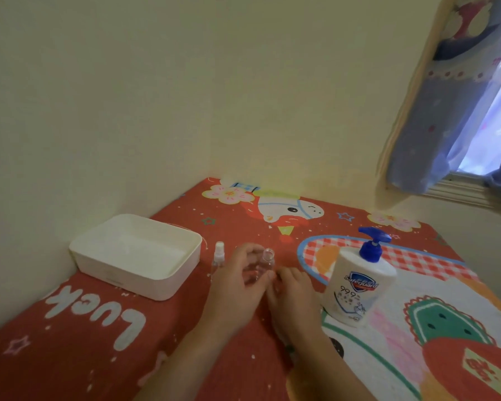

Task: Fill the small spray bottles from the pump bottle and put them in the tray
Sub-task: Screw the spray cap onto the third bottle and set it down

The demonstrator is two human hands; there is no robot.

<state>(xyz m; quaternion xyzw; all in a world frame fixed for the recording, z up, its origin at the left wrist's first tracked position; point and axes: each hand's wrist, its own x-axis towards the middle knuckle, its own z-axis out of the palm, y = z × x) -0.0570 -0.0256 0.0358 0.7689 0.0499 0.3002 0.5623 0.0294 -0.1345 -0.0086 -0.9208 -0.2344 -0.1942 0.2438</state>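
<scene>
The tray [168, 280] looks like smooth matt white plastic. The small bottle [265, 263] is clear plastic. The tablecloth [99, 328] looks like printed cloth.

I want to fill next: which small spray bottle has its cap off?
The clear bottle held in the left hand: its neck is open. The other small bottle, standing beside the tray, has its white sprayer on.
</scene>
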